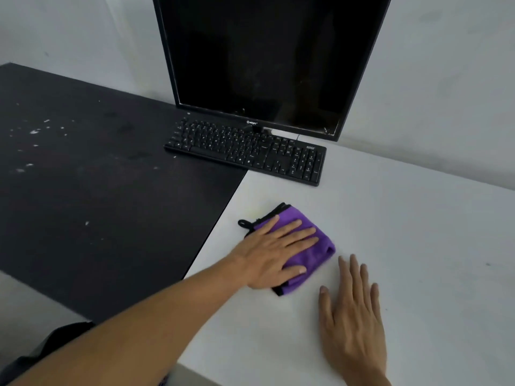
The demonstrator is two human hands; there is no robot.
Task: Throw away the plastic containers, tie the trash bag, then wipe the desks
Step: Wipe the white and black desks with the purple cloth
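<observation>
1. Head view: I see the left hand [267,254] lying palm down on the purple cloth [316,253], and the cloth lying on the white desk [418,232] near that desk's left edge.
2. The left fingers [295,235] are straight and slightly spread, pressing flat on the cloth; the thumb lies along its near side. Nothing is pinched.
3. The cloth is folded, with black trim on its far and near edges. A small black loop [244,223] pokes out past the left hand's knuckles onto the desk.
4. My right hand [354,310] rests flat on the bare white desk just beside the cloth, not touching it. Its fingers [354,270] are straight and close together, with the thumb set out to the left.
5. Left of the white desk sits a black desk [97,196], its top dotted with white specks [34,131].
6. A black keyboard [245,151] straddles the join of the two desks at the back, and a dark monitor [267,59] stands just behind it against the pale wall [446,65].
</observation>
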